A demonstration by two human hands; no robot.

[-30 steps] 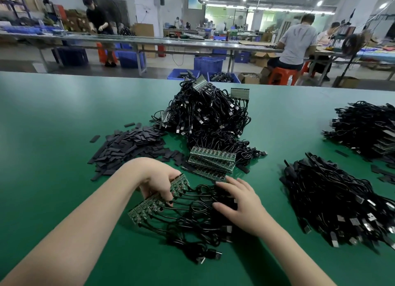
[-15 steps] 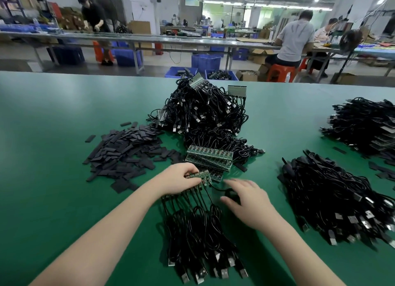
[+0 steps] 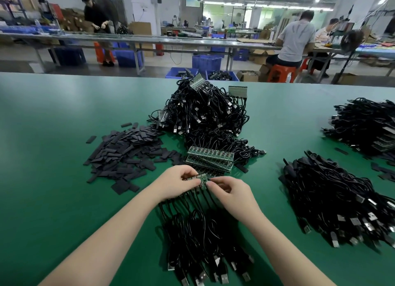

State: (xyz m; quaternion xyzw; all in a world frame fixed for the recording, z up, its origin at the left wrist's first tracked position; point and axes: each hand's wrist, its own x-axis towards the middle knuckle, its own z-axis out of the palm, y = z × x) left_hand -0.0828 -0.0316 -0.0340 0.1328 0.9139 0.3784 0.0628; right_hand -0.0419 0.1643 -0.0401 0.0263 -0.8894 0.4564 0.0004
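Whereas flat on cables (image 3: 198, 232) before, right hand (image 3: 232, 195) now seemingly pinching the board strip (image 3: 197, 177), left hand (image 3: 176, 185) gripping it too.

Board strip (image 3: 198, 177) I hold: matt circuit laminate.
Its cables (image 3: 192, 232): black plastic, slightly glossy; metal plugs (image 3: 223, 278).
Table (image 3: 53, 200): smooth, matt.

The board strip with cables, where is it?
In the head view, the board strip is near the centre, held by the left hand and right hand, just in front of the stacked boards.
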